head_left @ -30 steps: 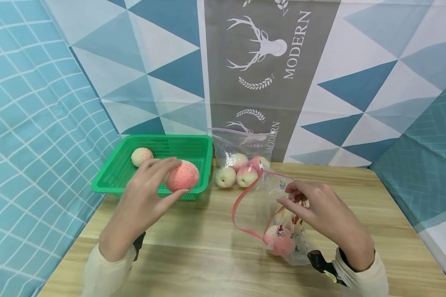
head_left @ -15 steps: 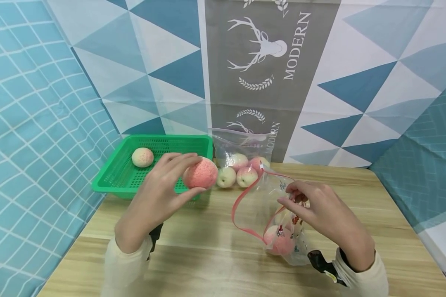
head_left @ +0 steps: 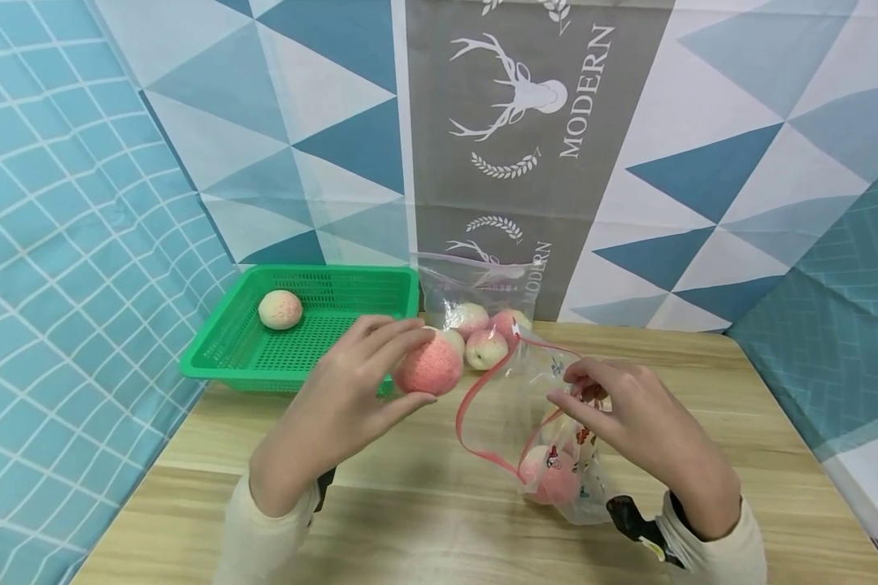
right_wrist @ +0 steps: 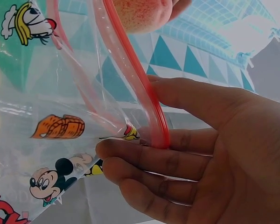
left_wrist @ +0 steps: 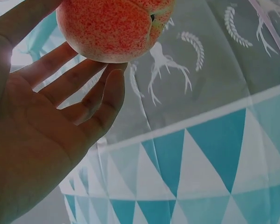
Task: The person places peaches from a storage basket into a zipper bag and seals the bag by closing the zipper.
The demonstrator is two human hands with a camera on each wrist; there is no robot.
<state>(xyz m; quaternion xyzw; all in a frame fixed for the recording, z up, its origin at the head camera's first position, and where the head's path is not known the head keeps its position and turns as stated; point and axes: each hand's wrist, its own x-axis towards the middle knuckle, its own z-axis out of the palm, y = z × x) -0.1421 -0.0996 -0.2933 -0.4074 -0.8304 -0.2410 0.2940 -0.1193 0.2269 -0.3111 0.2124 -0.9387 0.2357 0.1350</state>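
My left hand [head_left: 344,394] holds a pink peach [head_left: 430,366] between thumb and fingertips, raised above the table just left of a clear zip bag [head_left: 593,487]. In the left wrist view the peach [left_wrist: 112,32] sits against the fingers, its stem dimple facing right. My right hand [head_left: 629,406] grips the bag's edge near its pink-red zip strip. The bag's mouth gapes toward the left hand, and peaches [head_left: 552,479] lie inside. Cartoon prints cover the plastic; in the right wrist view the zip strip [right_wrist: 130,65] runs down to the fingers [right_wrist: 172,161].
A green basket [head_left: 193,357] stands at the back left, with one pale peach [head_left: 280,309] in it. Beside it, another clear bag [head_left: 475,280] with several peaches leans against the patterned backdrop [head_left: 512,187]. The wooden table [head_left: 424,504] lies beneath everything.
My left hand has carried the peach from over the basket rightward and slightly toward me, close to the zip bag's mouth. The right hand and the bag have stayed in place.
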